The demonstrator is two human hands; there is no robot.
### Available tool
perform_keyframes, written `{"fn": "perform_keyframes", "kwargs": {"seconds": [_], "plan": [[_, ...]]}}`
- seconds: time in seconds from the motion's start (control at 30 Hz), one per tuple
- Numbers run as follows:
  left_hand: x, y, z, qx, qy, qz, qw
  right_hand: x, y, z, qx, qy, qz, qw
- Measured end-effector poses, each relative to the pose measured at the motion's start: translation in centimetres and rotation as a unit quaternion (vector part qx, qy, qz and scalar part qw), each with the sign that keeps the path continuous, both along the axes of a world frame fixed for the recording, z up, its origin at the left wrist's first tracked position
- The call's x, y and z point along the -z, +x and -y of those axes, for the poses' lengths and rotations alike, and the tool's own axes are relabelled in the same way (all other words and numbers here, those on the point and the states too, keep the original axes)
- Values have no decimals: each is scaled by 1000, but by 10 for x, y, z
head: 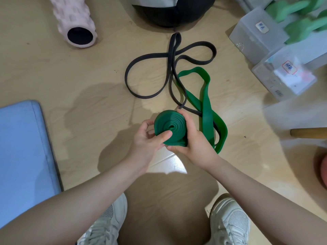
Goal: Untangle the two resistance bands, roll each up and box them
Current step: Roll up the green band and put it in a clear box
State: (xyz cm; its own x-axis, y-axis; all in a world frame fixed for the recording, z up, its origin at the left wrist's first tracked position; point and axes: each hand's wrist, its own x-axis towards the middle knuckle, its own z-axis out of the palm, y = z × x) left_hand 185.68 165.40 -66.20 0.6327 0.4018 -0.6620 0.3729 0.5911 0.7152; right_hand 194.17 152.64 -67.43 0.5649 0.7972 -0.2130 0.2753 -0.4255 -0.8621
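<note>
Bare wooden floor (53, 80) lay open between the blue mat (23, 149) at its left edge and the black band (146, 76) sprawled in loops near the middle, so a hand could pass there freely. Toward the far edge, the pink foam roller (76, 20) and a dark round bag (173, 13) stood in the way. At the far right corner, clear plastic boxes (265, 41) crowded the floor, with the unrolled green band (206, 103) crossing the black one just beside them.

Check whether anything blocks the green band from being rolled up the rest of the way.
Yes: the black band crosses the green band's loose tail on the floor, right of the roll held by both hands.
</note>
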Motion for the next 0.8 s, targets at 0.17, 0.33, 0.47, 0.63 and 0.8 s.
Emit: {"fn": "perform_keyframes", "kwargs": {"seconds": [0.17,0.33,0.47,0.63,0.8], "plan": [[-6,2,-11,-8,16,7,1000,3,9,0,-70,-116,41,990],[-2,-1,-25,5,60,-8,998,6,15,5,-148,-162,-17,975],[-1,-2,-34,-3,81,-3,997,16,-8,0,-182,-205,191,943],[10,-9,-38,-1,90,-33,995,10,-1,-10,-235,-230,105,938],[21,5,-47,2,97,-53,994,22,75,6,147,-243,95,954]]}}
